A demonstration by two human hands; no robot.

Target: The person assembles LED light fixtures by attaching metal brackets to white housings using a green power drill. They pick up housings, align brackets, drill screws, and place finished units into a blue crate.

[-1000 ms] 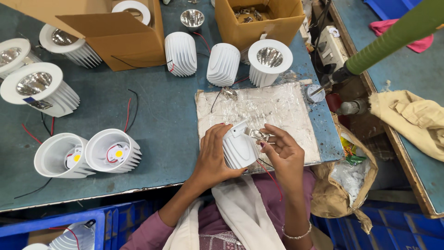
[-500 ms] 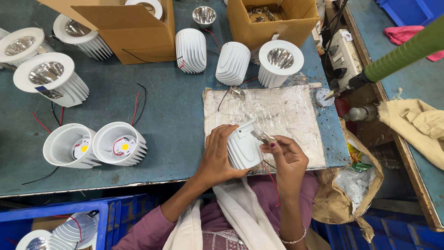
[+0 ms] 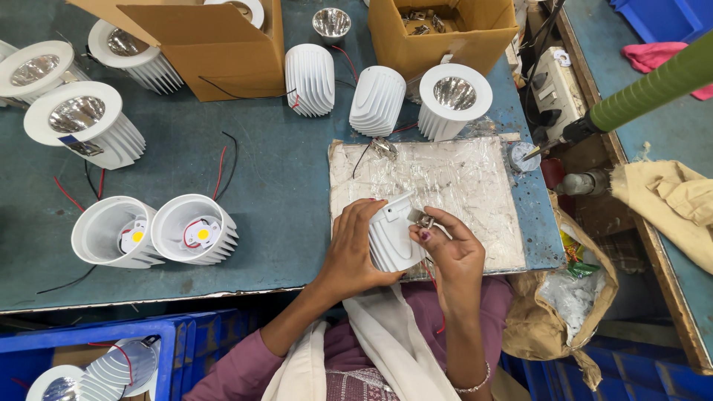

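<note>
My left hand (image 3: 355, 251) grips a white ribbed downlight housing (image 3: 392, 239) over the near edge of a plastic-wrapped work pad (image 3: 460, 178). My right hand (image 3: 451, 251) pinches a small metal spring clip (image 3: 425, 220) against the housing's top bracket. A red wire hangs below the housing. Two open housings with yellow LED chips (image 3: 194, 230) lie on the blue table (image 3: 282, 186) to my left.
Finished downlights with reflectors (image 3: 454, 95) and ribbed housings (image 3: 310, 78) stand at the back. Two cardboard boxes (image 3: 215, 44) sit behind. A green-handled tool (image 3: 653, 85) pokes in from the right. Blue crates (image 3: 89, 356) and a plastic-lined bag (image 3: 572, 297) are below.
The view shifted slightly; both hands stay on the housing, and the right hand has moved the clip closer onto the bracket.
</note>
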